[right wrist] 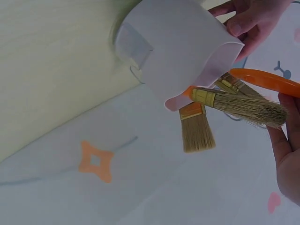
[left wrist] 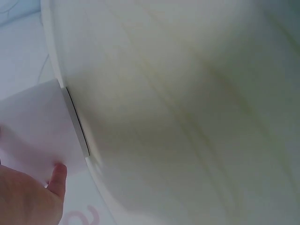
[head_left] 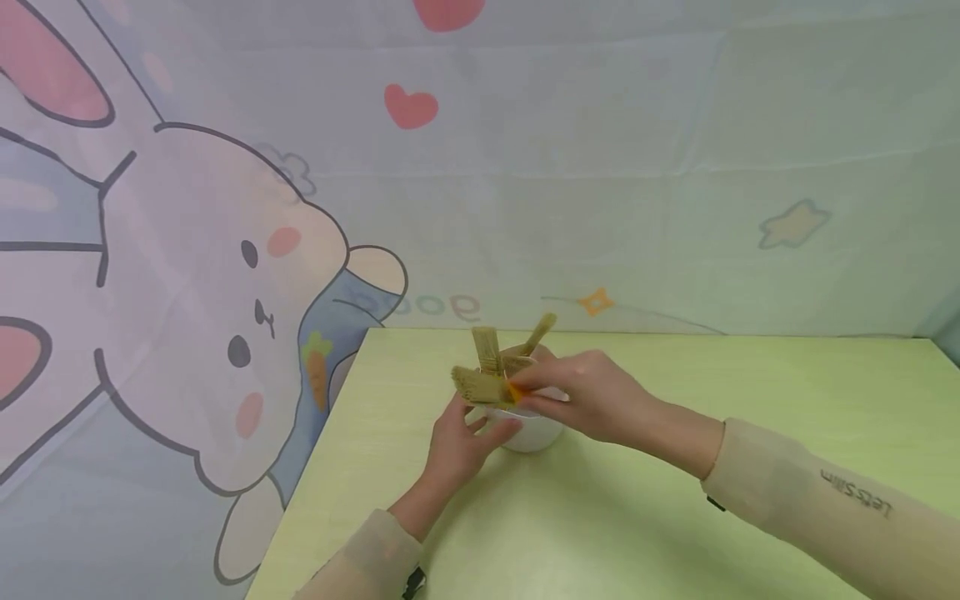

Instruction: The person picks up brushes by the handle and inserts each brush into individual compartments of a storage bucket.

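Note:
My left hand grips a white cup-like container from its left side, thumb in front. In the left wrist view the thumb touches the container's pale wall. Over the rim, my right hand pinches an orange handle, whose rounded end points towards the container's mouth. Paintbrushes with tan bristles stick out of the mouth: one brush slants across the opening, another brush hangs past the rim, and a third is partly hidden behind.
The container stands on a pale yellow-green table. Behind the table's far edge hangs a cloth backdrop printed with a rabbit, hearts and stars.

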Available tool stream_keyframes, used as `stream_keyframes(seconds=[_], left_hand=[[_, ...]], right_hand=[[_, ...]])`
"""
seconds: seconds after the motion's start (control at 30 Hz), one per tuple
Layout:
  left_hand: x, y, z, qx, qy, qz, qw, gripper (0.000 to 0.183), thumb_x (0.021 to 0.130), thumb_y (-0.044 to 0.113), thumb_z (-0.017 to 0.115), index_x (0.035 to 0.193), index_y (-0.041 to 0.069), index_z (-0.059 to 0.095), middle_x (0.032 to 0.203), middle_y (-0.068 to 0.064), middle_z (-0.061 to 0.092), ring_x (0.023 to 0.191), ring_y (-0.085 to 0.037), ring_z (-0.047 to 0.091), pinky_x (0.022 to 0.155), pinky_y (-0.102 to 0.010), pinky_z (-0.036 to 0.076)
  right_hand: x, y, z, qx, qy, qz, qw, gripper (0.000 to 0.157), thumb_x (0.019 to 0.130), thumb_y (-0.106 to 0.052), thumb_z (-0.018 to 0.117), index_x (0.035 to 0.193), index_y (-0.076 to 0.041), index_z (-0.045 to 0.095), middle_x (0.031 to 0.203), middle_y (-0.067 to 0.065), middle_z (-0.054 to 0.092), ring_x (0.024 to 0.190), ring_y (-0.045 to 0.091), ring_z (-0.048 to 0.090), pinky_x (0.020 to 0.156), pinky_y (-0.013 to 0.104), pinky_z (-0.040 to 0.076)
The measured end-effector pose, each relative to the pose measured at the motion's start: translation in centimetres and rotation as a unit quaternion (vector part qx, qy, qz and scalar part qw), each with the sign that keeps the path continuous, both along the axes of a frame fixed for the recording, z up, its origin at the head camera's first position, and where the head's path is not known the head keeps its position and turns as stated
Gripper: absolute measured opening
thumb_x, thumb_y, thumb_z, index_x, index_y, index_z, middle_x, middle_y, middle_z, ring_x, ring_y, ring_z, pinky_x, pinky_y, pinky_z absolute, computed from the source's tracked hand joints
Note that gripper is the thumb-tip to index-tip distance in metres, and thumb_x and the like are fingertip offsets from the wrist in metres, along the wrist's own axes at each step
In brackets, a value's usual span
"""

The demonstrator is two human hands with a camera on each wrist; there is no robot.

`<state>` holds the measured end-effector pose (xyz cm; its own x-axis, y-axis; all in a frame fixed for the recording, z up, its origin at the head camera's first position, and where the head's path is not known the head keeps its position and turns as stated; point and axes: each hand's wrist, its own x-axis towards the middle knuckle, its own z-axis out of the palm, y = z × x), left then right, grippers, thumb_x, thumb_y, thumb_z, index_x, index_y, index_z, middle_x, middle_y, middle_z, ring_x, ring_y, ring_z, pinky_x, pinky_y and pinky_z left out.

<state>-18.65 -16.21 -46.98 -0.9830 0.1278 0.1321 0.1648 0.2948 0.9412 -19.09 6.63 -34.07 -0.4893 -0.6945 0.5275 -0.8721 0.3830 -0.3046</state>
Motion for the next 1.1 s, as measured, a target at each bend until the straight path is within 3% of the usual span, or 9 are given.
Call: stream_keyframes(seconds=[0.2, 0.43, 0.9, 1.1], left_hand=[[-0.1, -0.1, -0.1, -0.04, 0.03, -0.003, 0.9988, 0.09, 0.094, 0.031, 0.085, 0.168, 0.023, 0.035, 0.164, -0.002, 0.048, 0.142, -0.03, 0.056, 0.109, -0.048, 0.056], [-0.2, -0.3, 0.0, -0.083, 0.052, -0.002, 0.9952, 0.085, 0.094, 0.037, 0.084, 0.166, 0.028, 0.039, 0.156, 0.003, 0.058, 0.131, -0.028, 0.066, 0.107, -0.05, 0.058], [-0.2, -0.2, 0.2, -0.087, 0.05, -0.001, 0.9949, 0.086, 0.094, 0.03, 0.086, 0.166, 0.027, 0.039, 0.156, 0.002, 0.059, 0.129, -0.027, 0.067, 0.106, -0.047, 0.059], [-0.2, -0.2, 0.2, -0.098, 0.041, 0.016, 0.9943, 0.089, 0.092, 0.035, 0.087, 0.166, 0.028, 0.039, 0.157, 0.001, 0.058, 0.133, -0.028, 0.062, 0.113, -0.054, 0.052]], right_hand=[[-0.4, -0.4, -0.4, 0.057, 0.058, -0.003, 0.997, 0.02, 0.088, -0.012, 0.089, 0.106, -0.013, 0.08, 0.094, -0.007, 0.079, 0.07, 0.009, 0.071, 0.064, 0.024, 0.061], [-0.6, -0.4, -1.0, 0.082, 0.096, -0.01, 0.992, 0.025, 0.084, -0.015, 0.092, 0.107, -0.012, 0.082, 0.095, -0.007, 0.08, 0.065, 0.012, 0.07, 0.061, 0.027, 0.061], [-1.4, -0.8, -1.2, 0.107, 0.066, -0.016, 0.992, 0.023, 0.087, -0.018, 0.091, 0.106, -0.015, 0.08, 0.093, -0.009, 0.078, 0.056, 0.01, 0.061, 0.057, 0.023, 0.056], [-1.7, -0.9, -1.3, 0.127, 0.053, -0.02, 0.99, 0.021, 0.087, -0.017, 0.09, 0.105, -0.016, 0.078, 0.094, -0.009, 0.077, 0.057, 0.012, 0.062, 0.059, 0.024, 0.056]])
